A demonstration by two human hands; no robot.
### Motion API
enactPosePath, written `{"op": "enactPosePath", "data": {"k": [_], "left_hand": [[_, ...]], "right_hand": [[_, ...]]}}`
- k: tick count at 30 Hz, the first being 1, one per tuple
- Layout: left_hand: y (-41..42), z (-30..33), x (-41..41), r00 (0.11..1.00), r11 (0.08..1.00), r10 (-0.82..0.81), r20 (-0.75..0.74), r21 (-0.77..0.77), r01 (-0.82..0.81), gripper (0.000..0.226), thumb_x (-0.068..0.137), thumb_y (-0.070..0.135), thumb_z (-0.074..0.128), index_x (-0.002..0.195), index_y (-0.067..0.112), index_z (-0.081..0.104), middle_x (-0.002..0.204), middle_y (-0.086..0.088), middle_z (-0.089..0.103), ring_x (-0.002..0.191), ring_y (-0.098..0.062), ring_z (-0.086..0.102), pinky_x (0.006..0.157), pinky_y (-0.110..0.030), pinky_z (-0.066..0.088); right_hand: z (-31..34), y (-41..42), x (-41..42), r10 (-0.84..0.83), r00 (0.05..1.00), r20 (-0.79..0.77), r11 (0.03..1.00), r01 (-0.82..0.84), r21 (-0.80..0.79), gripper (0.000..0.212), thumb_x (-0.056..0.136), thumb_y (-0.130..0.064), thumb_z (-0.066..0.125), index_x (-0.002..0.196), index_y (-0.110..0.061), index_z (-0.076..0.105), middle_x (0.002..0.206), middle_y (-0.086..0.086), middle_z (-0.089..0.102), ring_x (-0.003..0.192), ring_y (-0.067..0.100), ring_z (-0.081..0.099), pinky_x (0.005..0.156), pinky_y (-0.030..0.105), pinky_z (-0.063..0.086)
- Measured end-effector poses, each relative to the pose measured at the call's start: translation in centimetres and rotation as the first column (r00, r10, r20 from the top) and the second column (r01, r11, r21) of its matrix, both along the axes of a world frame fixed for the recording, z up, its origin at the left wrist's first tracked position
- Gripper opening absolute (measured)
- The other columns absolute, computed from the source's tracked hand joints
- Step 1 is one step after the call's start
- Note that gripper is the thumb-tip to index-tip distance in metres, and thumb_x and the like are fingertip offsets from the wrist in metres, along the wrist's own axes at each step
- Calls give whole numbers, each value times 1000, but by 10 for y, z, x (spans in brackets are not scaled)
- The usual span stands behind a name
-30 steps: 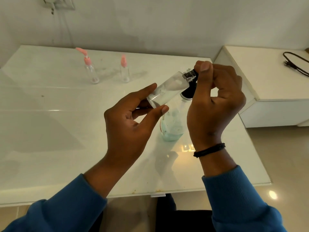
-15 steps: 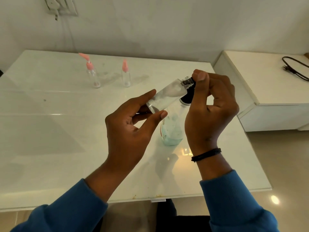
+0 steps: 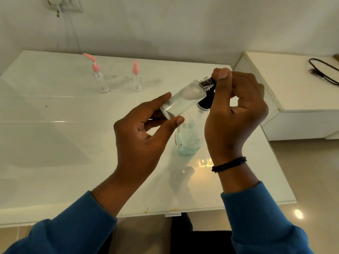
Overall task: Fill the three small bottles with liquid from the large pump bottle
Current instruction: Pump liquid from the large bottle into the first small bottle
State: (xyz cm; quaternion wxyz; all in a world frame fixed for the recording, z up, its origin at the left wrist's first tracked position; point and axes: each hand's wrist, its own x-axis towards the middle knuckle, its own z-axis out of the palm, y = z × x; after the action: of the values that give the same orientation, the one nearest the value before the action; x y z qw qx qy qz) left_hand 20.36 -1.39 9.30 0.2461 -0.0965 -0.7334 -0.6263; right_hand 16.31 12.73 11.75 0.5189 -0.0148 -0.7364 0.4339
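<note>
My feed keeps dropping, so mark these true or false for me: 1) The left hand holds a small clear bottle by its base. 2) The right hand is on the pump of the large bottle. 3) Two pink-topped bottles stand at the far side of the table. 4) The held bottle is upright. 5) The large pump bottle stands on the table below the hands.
1) True: the left hand holds the small clear bottle at its base.
2) False: the right hand pinches the cap end of the small clear bottle.
3) True: the pink-topped bottles stand there.
4) False: it is tilted, cap up and to the right.
5) True: the large pump bottle stands there.
</note>
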Motion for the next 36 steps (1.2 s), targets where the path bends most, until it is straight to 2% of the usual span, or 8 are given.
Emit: {"op": "enactPosePath", "data": {"k": [6, 10, 13, 18, 22, 27, 31, 36], "left_hand": [[0, -1, -1, 1000, 1000, 24, -19, -16, -25, 44, 85, 21, 81, 126, 15, 66, 114, 12, 70, 103, -6, 72, 86, -16, 57], [1, -1, 0, 1000, 1000, 9, -13, -10, -9, 44, 85, 19, 82, 126, 16, 65, 118, 10, 70, 106, -7, 71, 87, -17, 57], [0, -2, -1, 1000, 1000, 19, -7, -14, -19, 45, 86, 18, 82, 127, 12, 66, 119, 5, 71, 106, -11, 72, 87, -19, 58], [0, 0, 0, 1000, 1000, 8, -6, 13, -8, 44, 84, 20, 81, 125, 18, 65, 117, 15, 68, 107, -2, 70, 86, -14, 56], [1, 0, 0, 1000, 1000, -1, -5, 8, 1, 44, 85, 18, 82, 126, 15, 65, 118, 11, 69, 108, -4, 71, 86, -15, 57], [0, 0, 0, 1000, 1000, 12, -11, -6, -12, 44, 85, 22, 81, 125, 18, 64, 118, 13, 69, 108, -2, 70, 85, -13, 56], [1, 0, 0, 1000, 1000, 6, -11, -3, -6, 44, 85, 18, 82, 126, 16, 65, 118, 11, 69, 107, -4, 71, 86, -15, 57], [0, 0, -1, 1000, 1000, 11, -10, -8, -11, 44, 85, 23, 80, 126, 17, 65, 116, 16, 69, 105, -3, 71, 86, -16, 57]], "right_hand": [[-7, -2, 0, 19, 1000, 9, 1000, -19, -22, 21, 102, -17, 60, 89, -12, 76, 92, -2, 74, 81, 23, 62, 69, 55, 47], [0, 0, 0, 13, 1000, 1, 1000, -13, 2, 25, 101, -19, 60, 84, -10, 77, 86, -2, 74, 76, 23, 62, 71, 47, 44], [-3, -2, 0, 7, 1000, -3, 1000, -7, -8, 24, 101, -19, 60, 86, -11, 77, 89, -2, 74, 77, 24, 62, 70, 51, 45], [-3, -3, 2, 18, 1000, 11, 1000, -18, -1, 21, 101, -20, 61, 89, -13, 77, 91, -4, 74, 82, 26, 64, 71, 56, 46], [-1, -1, 2, 2, 1000, 20, 1000, -2, 3, 22, 101, -21, 61, 87, -14, 77, 89, -4, 74, 80, 28, 63, 73, 52, 44], [-6, -4, 2, 18, 1000, 7, 1000, -18, -14, 21, 101, -19, 61, 93, -10, 77, 93, -1, 75, 82, 24, 63, 70, 55, 47], [-1, -1, 2, 8, 1000, 13, 1000, -8, 0, 24, 101, -21, 61, 87, -12, 77, 89, -3, 74, 80, 25, 62, 71, 50, 45], [-7, -3, 1, 17, 1000, 10, 1000, -17, -20, 22, 102, -18, 60, 91, -9, 77, 92, 0, 75, 82, 25, 63, 69, 57, 47]]}}
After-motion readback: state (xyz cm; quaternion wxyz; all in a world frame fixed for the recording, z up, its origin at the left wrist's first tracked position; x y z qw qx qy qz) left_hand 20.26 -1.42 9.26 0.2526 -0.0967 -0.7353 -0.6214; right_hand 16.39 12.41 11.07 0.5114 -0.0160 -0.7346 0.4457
